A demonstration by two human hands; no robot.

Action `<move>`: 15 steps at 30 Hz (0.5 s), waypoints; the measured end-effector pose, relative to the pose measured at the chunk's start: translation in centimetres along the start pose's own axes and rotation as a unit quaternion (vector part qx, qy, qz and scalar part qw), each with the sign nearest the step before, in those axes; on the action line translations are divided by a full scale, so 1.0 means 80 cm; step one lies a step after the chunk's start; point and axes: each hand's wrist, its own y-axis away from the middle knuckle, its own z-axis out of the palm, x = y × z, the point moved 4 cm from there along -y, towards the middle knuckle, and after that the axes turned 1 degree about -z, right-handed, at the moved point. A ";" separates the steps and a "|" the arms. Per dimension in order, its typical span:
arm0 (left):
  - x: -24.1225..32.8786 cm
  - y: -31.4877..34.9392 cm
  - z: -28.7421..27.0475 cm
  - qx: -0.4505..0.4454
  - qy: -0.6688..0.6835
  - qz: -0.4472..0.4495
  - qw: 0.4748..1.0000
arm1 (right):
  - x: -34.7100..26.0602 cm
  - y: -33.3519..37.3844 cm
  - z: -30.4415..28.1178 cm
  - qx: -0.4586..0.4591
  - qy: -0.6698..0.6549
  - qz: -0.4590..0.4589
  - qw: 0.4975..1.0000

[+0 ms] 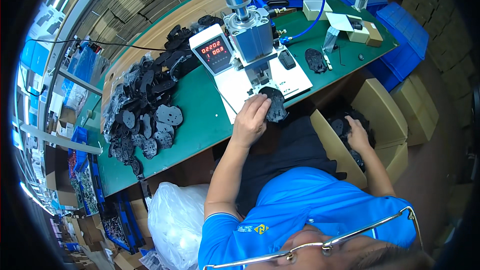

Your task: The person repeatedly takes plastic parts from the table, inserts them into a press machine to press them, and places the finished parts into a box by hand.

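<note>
My left hand is closed on the near-left edge of a flat, rounded black plastic part. That part sits at the front of a white-based press machine, just below its metal tool head. Down to the right, my right hand reaches into an open cardboard box. Its fingers are stretched over dark plastic parts inside; some fingertips are hard to make out. Nothing shows gripped there.
A heap of black plastic parts covers the left of the green table. A counter with a red display stands beside the press. Another black part lies to the right. A white plastic bag is below the table's front edge.
</note>
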 end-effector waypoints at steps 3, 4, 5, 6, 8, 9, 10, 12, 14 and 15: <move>-0.011 -0.007 0.014 -0.019 -0.029 -0.004 0.999 | -0.072 -0.021 -0.011 0.022 -0.136 -0.087 0.987; -0.010 -0.007 0.019 -0.038 -0.044 -0.026 0.998 | -0.097 -0.029 -0.015 0.022 -0.138 -0.087 0.986; -0.010 -0.007 0.024 -0.055 -0.059 -0.047 0.996 | -0.127 -0.038 -0.021 0.032 -0.160 -0.139 0.977; -0.005 -0.009 0.023 -0.058 -0.060 -0.047 0.995 | -0.158 -0.043 -0.031 0.041 -0.182 -0.188 0.964; -0.002 -0.004 0.026 -0.069 -0.104 -0.057 0.990 | -0.207 -0.060 -0.042 0.051 -0.182 -0.240 0.952; 0.001 -0.002 0.027 -0.070 -0.106 -0.057 0.990 | -0.229 -0.066 -0.045 0.060 -0.179 -0.290 0.938; 0.002 -0.001 0.029 -0.075 -0.125 -0.056 0.988 | -0.245 -0.075 -0.043 0.059 -0.181 -0.291 0.938; 0.005 0.000 0.030 -0.078 -0.148 -0.054 0.984 | -0.280 -0.088 -0.043 0.083 -0.161 -0.367 0.912; 0.010 -0.002 0.027 -0.066 -0.147 -0.051 0.986 | -0.303 -0.097 -0.038 0.085 -0.151 -0.391 0.904; 0.011 -0.002 0.027 -0.065 -0.149 -0.051 0.985 | -0.312 -0.102 -0.033 0.087 -0.141 -0.415 0.895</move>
